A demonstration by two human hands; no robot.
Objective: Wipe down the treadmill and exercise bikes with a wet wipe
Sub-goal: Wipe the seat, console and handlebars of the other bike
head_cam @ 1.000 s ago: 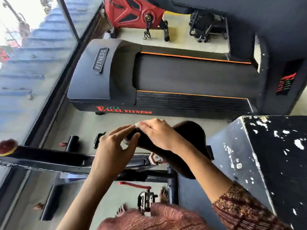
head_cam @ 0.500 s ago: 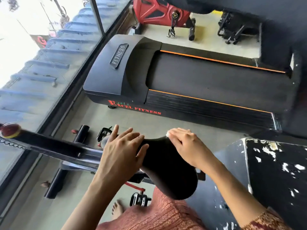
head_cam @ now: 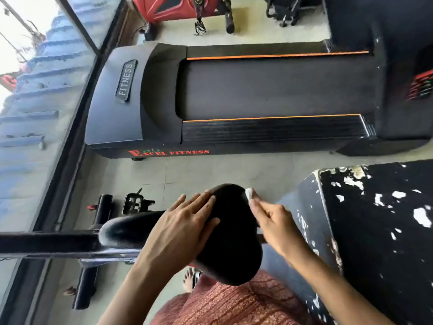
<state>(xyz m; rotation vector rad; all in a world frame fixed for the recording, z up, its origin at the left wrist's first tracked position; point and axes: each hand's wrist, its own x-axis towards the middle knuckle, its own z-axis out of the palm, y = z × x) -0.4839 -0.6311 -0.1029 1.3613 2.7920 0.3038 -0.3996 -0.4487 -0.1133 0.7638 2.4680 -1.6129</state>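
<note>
While L hand [head_cam: 182,227] lies flat on black saddle [head_cam: 234,252], R hand [head_cam: 277,225] pinches wadded white wipe [head_cam: 249,193].

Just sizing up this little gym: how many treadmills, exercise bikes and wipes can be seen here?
Treadmill: 1
Exercise bikes: 2, black bike and red bike
Wet wipe: 1, pinched in the right hand
Total: 4

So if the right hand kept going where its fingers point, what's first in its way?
Likely nothing close: the right hand holds the wipe at the saddle edge; beyond is air above floor, then the treadmill. Depth is unclear.
</note>
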